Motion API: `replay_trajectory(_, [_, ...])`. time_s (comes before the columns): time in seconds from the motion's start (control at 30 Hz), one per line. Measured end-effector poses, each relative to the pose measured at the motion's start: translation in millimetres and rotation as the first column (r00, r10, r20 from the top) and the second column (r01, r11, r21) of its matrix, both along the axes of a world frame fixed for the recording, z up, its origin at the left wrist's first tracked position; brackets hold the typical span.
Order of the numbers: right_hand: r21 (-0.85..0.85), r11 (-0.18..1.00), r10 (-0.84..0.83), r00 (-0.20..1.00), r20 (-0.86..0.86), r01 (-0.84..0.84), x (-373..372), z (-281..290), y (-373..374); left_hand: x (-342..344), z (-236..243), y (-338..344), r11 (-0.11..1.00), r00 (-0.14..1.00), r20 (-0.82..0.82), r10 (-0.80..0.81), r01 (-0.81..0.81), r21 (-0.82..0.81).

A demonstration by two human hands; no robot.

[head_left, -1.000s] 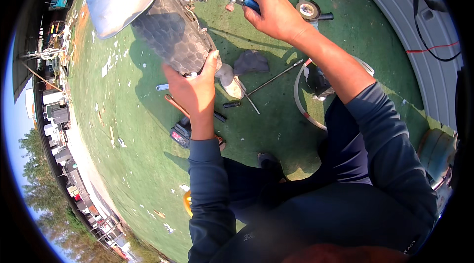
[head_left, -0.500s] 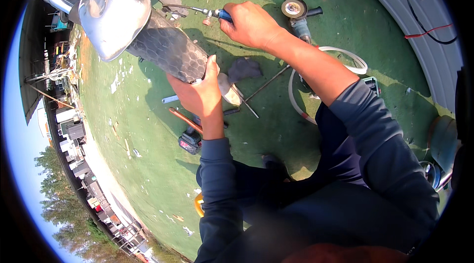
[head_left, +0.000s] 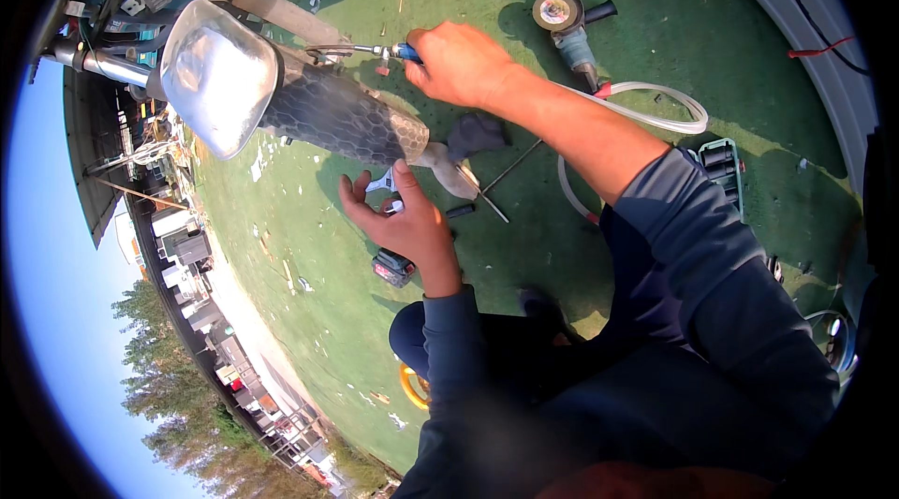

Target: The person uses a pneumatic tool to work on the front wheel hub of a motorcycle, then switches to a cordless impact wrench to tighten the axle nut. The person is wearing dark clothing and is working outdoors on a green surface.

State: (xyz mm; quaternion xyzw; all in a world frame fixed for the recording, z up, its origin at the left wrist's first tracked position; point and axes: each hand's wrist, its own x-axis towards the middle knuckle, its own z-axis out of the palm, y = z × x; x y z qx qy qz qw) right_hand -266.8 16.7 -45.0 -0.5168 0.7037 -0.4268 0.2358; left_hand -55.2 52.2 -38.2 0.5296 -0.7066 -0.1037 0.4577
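My left hand [head_left: 412,227] is off the dark hexagon-patterned panel [head_left: 337,110], just below its near end, fingers apart. A small white spot [head_left: 395,207] shows at its fingers; I cannot tell what it is. My right hand [head_left: 464,64] is closed round a blue-handled tool [head_left: 406,51] with a thin metal front, whose tip lies by the grey fork leg [head_left: 272,12]. The tool's exact kind is unclear. At the panel's far end is a shiny, clear rounded cover [head_left: 220,78], like a headlight lens, between two fork legs with chrome tubes.
On the green floor [head_left: 309,330] lie an angle grinder [head_left: 567,31], a coiled clear hose [head_left: 665,115], a dark cloth [head_left: 478,136], crossed metal rods [head_left: 496,204], a black battery pack [head_left: 393,267] and a socket case [head_left: 719,176]. A pale panel [head_left: 787,40] stands at the right.
My left hand has let go of the panel's near end and opened below it. My right hand still holds the blue-handled tool by the fork leg. The whole view has shifted.
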Motion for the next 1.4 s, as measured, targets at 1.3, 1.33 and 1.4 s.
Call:
replay_trajectory(1.3, [-0.048, 0.999, -0.027, 0.995, -0.093, 0.023, -13.0, -6.3, 2.2, -124.7, 123.6, 201.1, -0.082, -0.381, -0.604, 0.7, 0.798, -0.597])
replay_trajectory(1.33, [-0.051, 0.998, -0.026, 0.995, -0.097, 0.021, -11.9, -6.6, 1.8, -124.0, 122.1, 201.3, -0.094, -0.385, -0.592, 0.708, 0.779, -0.62])
replay_trajectory(1.4, [-0.058, 0.998, -0.026, 0.994, -0.104, 0.021, -10.5, -7.1, 1.2, -120.4, 123.3, 198.8, -0.148, -0.344, -0.587, 0.733, 0.762, -0.631])
